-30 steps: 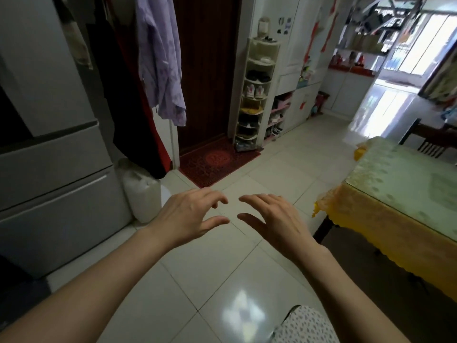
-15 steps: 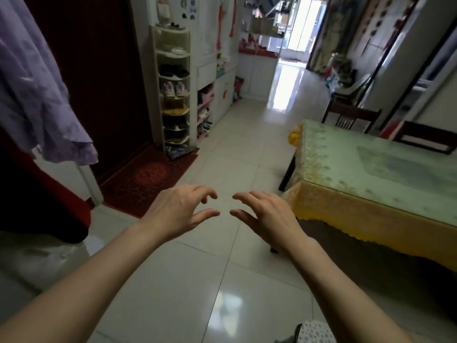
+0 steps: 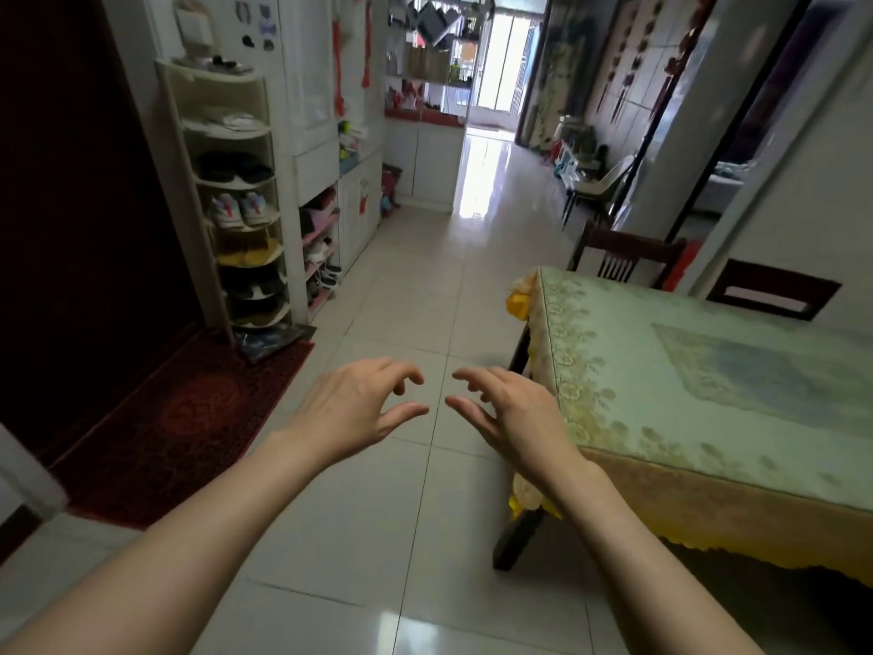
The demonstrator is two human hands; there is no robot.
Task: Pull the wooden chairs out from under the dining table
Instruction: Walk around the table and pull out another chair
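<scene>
The dining table [image 3: 614, 484] stands at the right under a green lace cloth with a yellow skirt. Two dark wooden chairs are tucked at its far side: one with a slatted back [image 3: 628, 255] at the far end, another with a slotted top rail [image 3: 774, 295] against the right wall. My left hand [image 3: 354, 404] and my right hand [image 3: 515, 413] hover over the tiled floor near the table's left corner, fingers spread and curled, holding nothing. Neither hand touches a chair or the table.
A white corner shoe rack [image 3: 236, 215] and white cabinets [image 3: 330, 158] line the left wall beside a dark door and a red mat [image 3: 189, 418]. A tiled corridor [image 3: 425, 286] runs ahead toward a bright doorway. A white chair [image 3: 604, 182] stands farther down on the right.
The view has swung right, from the fridge and hanging clothes to the table and corridor. The table now lies closer and both chairs show. My hands stay open in front.
</scene>
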